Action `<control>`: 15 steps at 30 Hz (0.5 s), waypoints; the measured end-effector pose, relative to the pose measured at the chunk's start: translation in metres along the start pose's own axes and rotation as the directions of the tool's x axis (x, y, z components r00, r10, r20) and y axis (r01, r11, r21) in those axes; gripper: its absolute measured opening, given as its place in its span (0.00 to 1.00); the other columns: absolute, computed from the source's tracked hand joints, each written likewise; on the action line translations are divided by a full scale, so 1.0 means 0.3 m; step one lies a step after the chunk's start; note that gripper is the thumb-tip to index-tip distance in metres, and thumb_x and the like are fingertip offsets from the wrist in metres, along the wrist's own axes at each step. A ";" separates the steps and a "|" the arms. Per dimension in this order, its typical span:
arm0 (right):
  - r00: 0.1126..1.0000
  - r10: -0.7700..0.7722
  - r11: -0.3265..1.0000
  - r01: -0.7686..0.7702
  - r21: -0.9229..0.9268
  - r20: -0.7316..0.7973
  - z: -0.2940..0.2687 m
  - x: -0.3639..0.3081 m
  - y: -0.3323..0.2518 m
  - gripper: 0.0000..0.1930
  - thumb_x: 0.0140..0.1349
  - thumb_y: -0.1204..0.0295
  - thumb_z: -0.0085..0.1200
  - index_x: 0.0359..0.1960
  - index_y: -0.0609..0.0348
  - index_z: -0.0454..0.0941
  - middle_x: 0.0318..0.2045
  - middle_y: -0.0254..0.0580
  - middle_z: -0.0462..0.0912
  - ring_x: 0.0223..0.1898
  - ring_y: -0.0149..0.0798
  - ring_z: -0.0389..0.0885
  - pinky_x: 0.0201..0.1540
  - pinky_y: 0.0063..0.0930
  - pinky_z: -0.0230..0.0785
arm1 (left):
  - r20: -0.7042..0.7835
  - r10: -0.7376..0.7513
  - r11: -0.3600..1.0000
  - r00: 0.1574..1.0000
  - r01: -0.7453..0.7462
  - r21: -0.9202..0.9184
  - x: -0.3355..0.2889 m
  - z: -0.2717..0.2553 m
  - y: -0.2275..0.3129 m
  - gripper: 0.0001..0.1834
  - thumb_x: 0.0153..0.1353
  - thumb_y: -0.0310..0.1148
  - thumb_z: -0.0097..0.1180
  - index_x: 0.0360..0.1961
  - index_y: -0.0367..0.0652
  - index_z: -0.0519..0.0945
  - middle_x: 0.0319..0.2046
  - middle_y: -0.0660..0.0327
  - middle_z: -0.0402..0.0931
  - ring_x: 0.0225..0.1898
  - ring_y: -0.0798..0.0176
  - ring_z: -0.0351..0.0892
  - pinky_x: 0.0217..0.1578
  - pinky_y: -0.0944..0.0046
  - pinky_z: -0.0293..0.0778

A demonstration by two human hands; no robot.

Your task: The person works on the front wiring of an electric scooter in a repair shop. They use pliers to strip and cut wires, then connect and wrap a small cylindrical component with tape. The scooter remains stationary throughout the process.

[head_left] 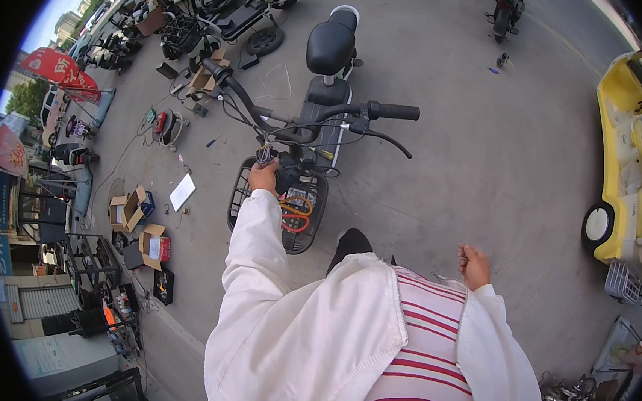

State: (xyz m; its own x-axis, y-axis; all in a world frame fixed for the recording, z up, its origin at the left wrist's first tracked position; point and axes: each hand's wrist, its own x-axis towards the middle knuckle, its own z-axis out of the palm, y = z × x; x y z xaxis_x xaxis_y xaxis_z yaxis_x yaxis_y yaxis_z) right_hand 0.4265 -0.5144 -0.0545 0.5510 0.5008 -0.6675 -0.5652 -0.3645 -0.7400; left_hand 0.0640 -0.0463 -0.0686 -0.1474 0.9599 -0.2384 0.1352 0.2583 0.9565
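In front of me stands an electric bike with a black seat (330, 47) and black handlebars (304, 135). My left hand (263, 178) reaches over the front basket (320, 212), its fingers closed on a bundle of wires (264, 155) just below the handlebars. Inside the basket lie a tool with orange and red looped handles (297, 213) and other small items that I cannot make out. My right hand (475, 265) hangs out to the right of my body, away from the bike. Its fingers are curled in; whatever is in them, if anything, is hidden.
Open cardboard boxes (135, 207), a white sheet (182, 192) and a red tool on a small stand (170, 127) lie on the ground to the left. More bikes (246, 14) stand behind. A yellow vehicle (620, 169) is at the far right, another bike (508, 5) at the back right.
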 end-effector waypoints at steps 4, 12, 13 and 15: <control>0.997 -0.024 0.997 0.029 -0.066 0.071 0.024 0.168 -0.173 0.12 0.69 0.66 0.47 0.44 0.63 0.77 0.28 0.31 0.74 0.23 0.23 0.67 0.23 0.19 0.62 | -0.022 0.014 1.000 1.000 -0.013 0.016 -0.017 -0.003 -0.009 0.11 0.52 0.29 0.68 0.33 0.35 0.81 0.29 0.63 0.81 0.31 0.69 0.76 0.36 0.67 0.69; 0.979 0.043 0.966 0.010 -0.259 0.199 0.079 0.499 -0.433 0.14 0.69 0.66 0.48 0.44 0.64 0.78 0.28 0.33 0.76 0.22 0.24 0.68 0.22 0.20 0.63 | -0.111 0.033 0.999 0.993 -0.034 -0.008 -0.056 0.035 0.012 0.11 0.55 0.27 0.65 0.38 0.35 0.82 0.30 0.64 0.81 0.32 0.70 0.76 0.38 0.69 0.70; 0.979 0.060 0.949 0.005 -0.315 0.196 0.075 0.528 -0.476 0.14 0.69 0.65 0.48 0.45 0.64 0.78 0.28 0.33 0.76 0.21 0.24 0.68 0.21 0.21 0.64 | -0.153 -0.003 1.000 0.988 -0.002 -0.027 -0.082 0.043 0.016 0.11 0.55 0.27 0.65 0.39 0.35 0.82 0.30 0.64 0.81 0.32 0.70 0.76 0.38 0.70 0.70; 0.972 0.109 0.923 -0.022 -0.384 0.207 0.084 0.593 -0.586 0.14 0.69 0.65 0.47 0.45 0.64 0.78 0.28 0.34 0.76 0.22 0.25 0.69 0.21 0.21 0.64 | -0.229 0.030 0.998 0.973 -0.043 -0.055 -0.073 0.045 -0.027 0.11 0.54 0.28 0.66 0.38 0.35 0.82 0.29 0.64 0.82 0.31 0.71 0.76 0.37 0.70 0.70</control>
State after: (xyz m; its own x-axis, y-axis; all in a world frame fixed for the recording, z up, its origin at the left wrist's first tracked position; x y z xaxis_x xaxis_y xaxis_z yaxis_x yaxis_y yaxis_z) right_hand 0.6085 -0.3415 -0.0412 0.3467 0.6100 -0.7126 -0.2980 -0.6487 -0.7003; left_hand 0.0795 -0.0681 -0.0734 -0.3635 0.9169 -0.1651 0.0875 0.2100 0.9738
